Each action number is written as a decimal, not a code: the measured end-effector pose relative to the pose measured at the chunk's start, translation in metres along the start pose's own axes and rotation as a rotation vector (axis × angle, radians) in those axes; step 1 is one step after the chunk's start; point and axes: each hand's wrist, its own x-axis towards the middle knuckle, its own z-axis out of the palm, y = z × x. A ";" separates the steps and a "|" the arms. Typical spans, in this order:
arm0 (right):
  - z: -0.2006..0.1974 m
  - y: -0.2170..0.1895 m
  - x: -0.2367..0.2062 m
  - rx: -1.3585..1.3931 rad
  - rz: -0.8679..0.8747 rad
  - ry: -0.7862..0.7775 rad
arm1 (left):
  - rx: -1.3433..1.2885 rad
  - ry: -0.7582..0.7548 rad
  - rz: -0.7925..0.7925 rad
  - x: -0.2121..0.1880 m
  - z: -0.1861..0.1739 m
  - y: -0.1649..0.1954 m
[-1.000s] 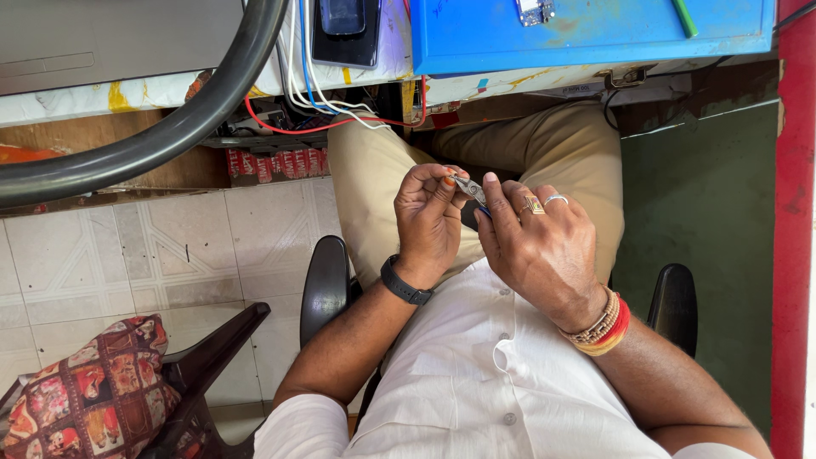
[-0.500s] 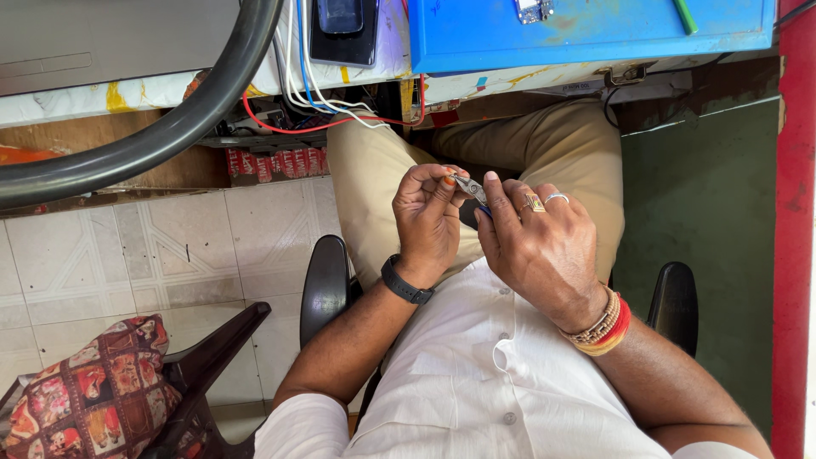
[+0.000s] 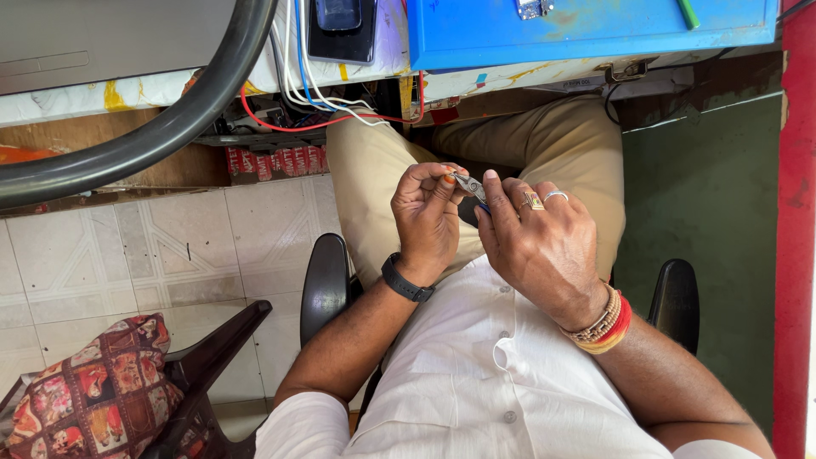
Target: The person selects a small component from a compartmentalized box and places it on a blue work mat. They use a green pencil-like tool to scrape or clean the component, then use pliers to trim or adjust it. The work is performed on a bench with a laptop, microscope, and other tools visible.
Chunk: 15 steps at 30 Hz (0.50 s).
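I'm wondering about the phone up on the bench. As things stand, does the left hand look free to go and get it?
Probably not right away: the left hand is pinching something small at the pliers held by the right hand. The dark phone lies up on the bench, with open space between.

Pliers [image 3: 470, 185] between both hands, over the lap, workbench [image 3: 586, 30] ahead.

We judge this a small repair workshop: loose wiring [image 3: 327, 98] under a blue counter [image 3: 586, 30] (paint worn), tiled floor [image 3: 153, 255].
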 end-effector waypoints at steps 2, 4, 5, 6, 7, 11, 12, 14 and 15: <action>0.000 0.000 0.000 -0.001 -0.004 0.000 | 0.000 0.002 0.001 0.001 0.000 0.000; 0.000 0.001 0.000 0.000 -0.010 -0.001 | 0.002 0.002 0.003 0.001 -0.001 -0.001; 0.000 0.001 0.000 -0.002 -0.010 0.000 | 0.003 0.001 0.003 0.001 -0.001 -0.001; 0.000 0.001 0.000 -0.003 -0.011 0.000 | 0.004 -0.001 0.003 0.001 -0.001 -0.001; 0.000 0.001 0.000 -0.005 -0.011 0.001 | 0.003 -0.001 0.003 0.001 -0.001 -0.001; 0.000 0.002 0.001 -0.004 -0.014 -0.002 | -0.002 -0.010 -0.003 0.003 -0.003 -0.001; 0.000 0.002 0.001 0.000 -0.014 -0.003 | -0.004 -0.015 -0.005 0.003 -0.004 -0.001; 0.000 0.003 0.000 0.009 -0.017 0.000 | -0.012 -0.018 -0.013 0.003 -0.006 -0.001; 0.000 0.003 0.000 0.014 -0.020 0.003 | -0.016 -0.019 -0.017 0.002 -0.006 -0.001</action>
